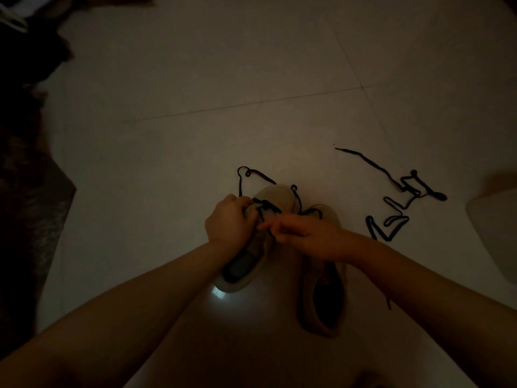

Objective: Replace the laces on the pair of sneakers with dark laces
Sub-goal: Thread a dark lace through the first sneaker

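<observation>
Two pale sneakers stand side by side on the light tiled floor in dim light. The left sneaker (pixel 275 196) is tilted up, and my left hand (pixel 228 222) grips its upper at the eyelets. A dark lace (pixel 267 204) is threaded across its front rows, with loose loops trailing past the toe (pixel 253 173). My right hand (pixel 303 236) pinches this lace beside the tongue. The right sneaker (pixel 321 292) lies flat under my right wrist, its lacing mostly hidden. A second dark lace (pixel 397 203) lies loose in coils on the floor to the right.
A dark patterned rug or cloth (pixel 30 208) borders the floor on the left. A pale rounded object (pixel 495 231) sits at the right edge. White cords (pixel 12 19) lie at the top left corner. A bright light spot (pixel 218 295) reflects by the left sneaker's heel.
</observation>
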A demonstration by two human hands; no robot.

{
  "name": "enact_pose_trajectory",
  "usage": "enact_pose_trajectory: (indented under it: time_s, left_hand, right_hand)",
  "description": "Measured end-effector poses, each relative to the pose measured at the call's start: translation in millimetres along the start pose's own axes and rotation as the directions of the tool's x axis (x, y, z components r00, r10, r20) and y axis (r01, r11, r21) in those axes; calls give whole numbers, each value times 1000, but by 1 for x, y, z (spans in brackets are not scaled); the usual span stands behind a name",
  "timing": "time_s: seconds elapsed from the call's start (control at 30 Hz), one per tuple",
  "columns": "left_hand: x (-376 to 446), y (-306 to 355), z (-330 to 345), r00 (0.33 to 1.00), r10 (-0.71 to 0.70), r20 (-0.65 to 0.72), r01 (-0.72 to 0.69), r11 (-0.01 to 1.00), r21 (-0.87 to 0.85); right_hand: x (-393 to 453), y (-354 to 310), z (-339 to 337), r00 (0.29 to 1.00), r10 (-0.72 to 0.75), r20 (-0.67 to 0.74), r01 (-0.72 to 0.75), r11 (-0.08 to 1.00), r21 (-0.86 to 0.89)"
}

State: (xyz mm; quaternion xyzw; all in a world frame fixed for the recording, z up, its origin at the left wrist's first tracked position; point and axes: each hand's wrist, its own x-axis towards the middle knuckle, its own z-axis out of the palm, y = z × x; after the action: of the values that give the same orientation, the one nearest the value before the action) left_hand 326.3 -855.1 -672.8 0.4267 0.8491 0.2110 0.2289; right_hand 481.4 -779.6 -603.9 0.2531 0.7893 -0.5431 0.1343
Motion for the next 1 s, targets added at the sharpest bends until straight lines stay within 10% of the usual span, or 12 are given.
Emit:
enact_pose_trajectory:
  time_s: [0.23, 0.4, 0.6, 1.0]
  left_hand:
    - [14, 1, -3, 957, -113, 266, 169, 965, -200]
    - [26, 18, 1, 820, -325, 471, 564, 599, -569]
    - [28, 50, -12, 817, -333, 471, 574, 398, -716]
    - [31, 32, -29, 917, -218, 334, 399, 525, -752]
  right_hand:
    - [2, -4, 13, 986, 166, 3, -161, 953, 256]
    - [11, -6, 27, 991, 137, -12, -137, 991, 0]
    - [7, -4, 37, 993, 95, -69, -98, 994, -37]
    - [11, -4, 41, 999, 32, -20, -31, 999, 13]
